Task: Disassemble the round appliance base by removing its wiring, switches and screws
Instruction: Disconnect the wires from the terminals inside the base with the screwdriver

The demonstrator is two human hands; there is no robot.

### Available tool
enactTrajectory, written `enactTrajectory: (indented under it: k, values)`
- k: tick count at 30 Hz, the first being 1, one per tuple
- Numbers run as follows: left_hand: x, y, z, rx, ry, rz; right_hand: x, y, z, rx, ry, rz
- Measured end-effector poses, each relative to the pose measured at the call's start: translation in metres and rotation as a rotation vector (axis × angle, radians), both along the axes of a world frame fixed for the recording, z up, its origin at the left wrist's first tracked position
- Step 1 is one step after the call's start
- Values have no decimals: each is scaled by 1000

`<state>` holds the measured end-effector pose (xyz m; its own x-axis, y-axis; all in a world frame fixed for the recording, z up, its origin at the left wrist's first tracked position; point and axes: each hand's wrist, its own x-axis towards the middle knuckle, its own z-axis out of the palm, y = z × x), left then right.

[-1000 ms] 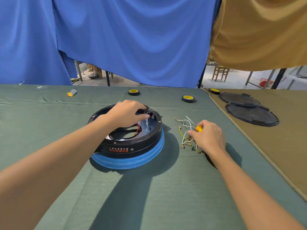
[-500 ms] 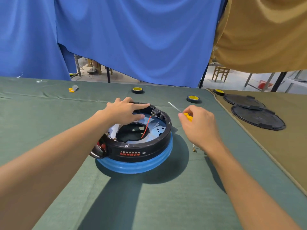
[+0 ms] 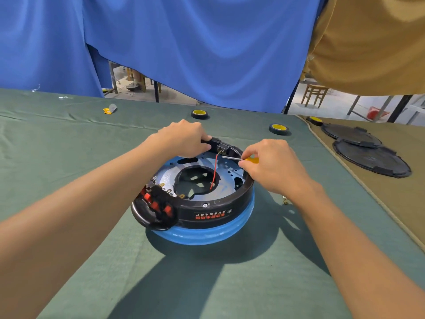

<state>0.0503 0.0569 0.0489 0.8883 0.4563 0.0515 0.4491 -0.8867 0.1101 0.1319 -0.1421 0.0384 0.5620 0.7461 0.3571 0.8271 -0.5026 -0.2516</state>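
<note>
Two black round lids lie touching on the brown cloth. A tape roll sits far back on the green cloth, near a blue curtain.

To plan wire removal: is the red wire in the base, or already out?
Still in: the red wire runs from the rim connector into the centre hole.

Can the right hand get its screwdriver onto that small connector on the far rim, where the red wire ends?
Likely yes: the right hand holds the screwdriver with its tip beside the connector; the left hand grips the rim just left, not covering it.
</note>
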Motion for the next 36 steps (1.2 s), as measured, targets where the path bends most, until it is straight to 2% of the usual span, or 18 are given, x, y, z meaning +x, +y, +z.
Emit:
enactTrajectory:
  k: [5, 11, 16, 23, 33, 36]
  values:
    - [4, -7, -8, 84, -73, -55, -6, 5, -2, 31, -52, 18]
    - [6, -6, -14, -30, -124, -181, -6, 5, -9, 24, -119, -8]
    - [6, -4, -27, 40, -141, -184, -6, 9, -11, -31, -148, -5]
    - [9, -6, -27, 18, -136, -157, 7, 8, -11, -35, -111, 67]
    - [10, -5, -26, 2, -138, -135, 31, 4, 4, 51, 110, 242]
    - [10, -4, -27, 11, -144, -135, 28, 3, -1, 46, 36, 225]
